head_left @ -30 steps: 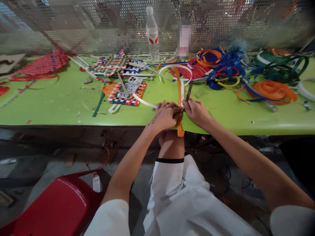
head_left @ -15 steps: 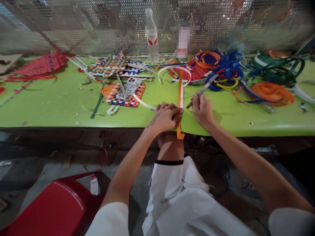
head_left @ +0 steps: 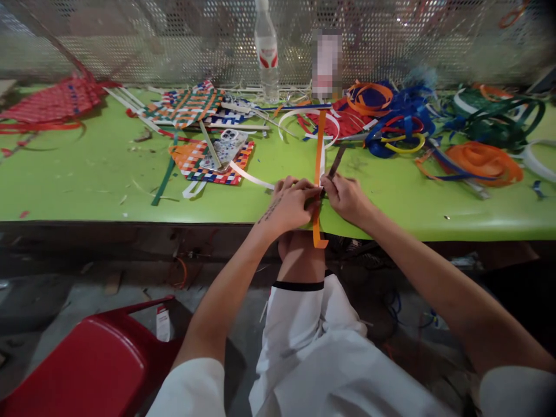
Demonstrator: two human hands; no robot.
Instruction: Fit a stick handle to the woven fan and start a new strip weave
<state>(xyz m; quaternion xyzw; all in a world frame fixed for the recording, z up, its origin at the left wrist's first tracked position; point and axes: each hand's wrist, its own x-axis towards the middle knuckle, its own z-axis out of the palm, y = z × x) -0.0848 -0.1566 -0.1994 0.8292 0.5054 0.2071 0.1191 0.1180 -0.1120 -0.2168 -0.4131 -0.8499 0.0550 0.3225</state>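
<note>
Left hand (head_left: 292, 202) on orange strip (head_left: 320, 145), right hand (head_left: 348, 200) gripping tool (head_left: 336, 162) (dark, tilted)

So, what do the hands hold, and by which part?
Right hand: a dark flat tool, near its lower end. Left hand: touching the orange strip; hold unclear.

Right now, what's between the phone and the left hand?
The head view shows the edge of the checked woven piece under the phone, plus a white strip curving across the green tabletop to the left hand.

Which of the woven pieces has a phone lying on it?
The multicoloured checked woven piece, orange at its left; only it carries the speckled phone.
</note>
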